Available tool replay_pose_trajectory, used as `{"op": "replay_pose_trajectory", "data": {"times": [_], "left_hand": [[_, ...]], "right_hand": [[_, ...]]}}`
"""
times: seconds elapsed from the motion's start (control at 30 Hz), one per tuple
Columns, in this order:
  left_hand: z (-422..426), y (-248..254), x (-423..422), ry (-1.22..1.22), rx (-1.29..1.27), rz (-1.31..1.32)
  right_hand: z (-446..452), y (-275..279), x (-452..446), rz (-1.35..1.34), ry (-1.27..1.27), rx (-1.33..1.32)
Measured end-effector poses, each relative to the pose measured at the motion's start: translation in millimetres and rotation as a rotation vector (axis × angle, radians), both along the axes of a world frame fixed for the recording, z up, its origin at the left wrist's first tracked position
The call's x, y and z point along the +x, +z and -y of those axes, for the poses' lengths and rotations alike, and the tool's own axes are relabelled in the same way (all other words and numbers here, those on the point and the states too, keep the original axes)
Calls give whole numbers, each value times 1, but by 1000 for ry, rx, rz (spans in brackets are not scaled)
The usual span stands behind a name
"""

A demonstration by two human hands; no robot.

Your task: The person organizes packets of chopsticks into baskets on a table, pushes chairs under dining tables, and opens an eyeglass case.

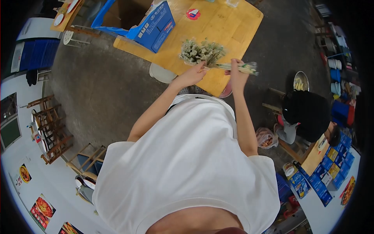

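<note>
Strong fisheye distort., v dk corners

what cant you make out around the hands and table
In the head view:
Flower bunch: part of the stems, covered by the right hand.
Blue box: far end, cut off by the top edge; fine print, too small to read.
Clear item on the table: cut off by the top edge.
Red sticker: its marking, too small.
</note>
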State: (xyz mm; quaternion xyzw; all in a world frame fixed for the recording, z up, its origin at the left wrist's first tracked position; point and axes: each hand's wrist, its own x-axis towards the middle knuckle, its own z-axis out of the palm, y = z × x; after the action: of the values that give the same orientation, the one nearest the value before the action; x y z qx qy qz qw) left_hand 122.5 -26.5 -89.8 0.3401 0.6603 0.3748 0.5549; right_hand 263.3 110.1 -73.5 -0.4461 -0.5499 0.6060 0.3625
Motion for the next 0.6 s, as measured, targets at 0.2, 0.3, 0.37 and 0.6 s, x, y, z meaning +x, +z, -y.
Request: {"op": "replay_pose_trajectory", "data": {"times": [0.2,0.3,0.37,0.6], "left_hand": [[3,-43,1,43,303,-351],[12,-32,2,37,329,-263],[21,-26,-1,110,162,-160],[36,-51,-32,302,-104,-346]], "right_hand": [[25,-46,-34,365,287,609],[23,-61,-42,421,365,623],[19,-62,-41,409,355,569],[5,-36,-23,475,414,370]]}}
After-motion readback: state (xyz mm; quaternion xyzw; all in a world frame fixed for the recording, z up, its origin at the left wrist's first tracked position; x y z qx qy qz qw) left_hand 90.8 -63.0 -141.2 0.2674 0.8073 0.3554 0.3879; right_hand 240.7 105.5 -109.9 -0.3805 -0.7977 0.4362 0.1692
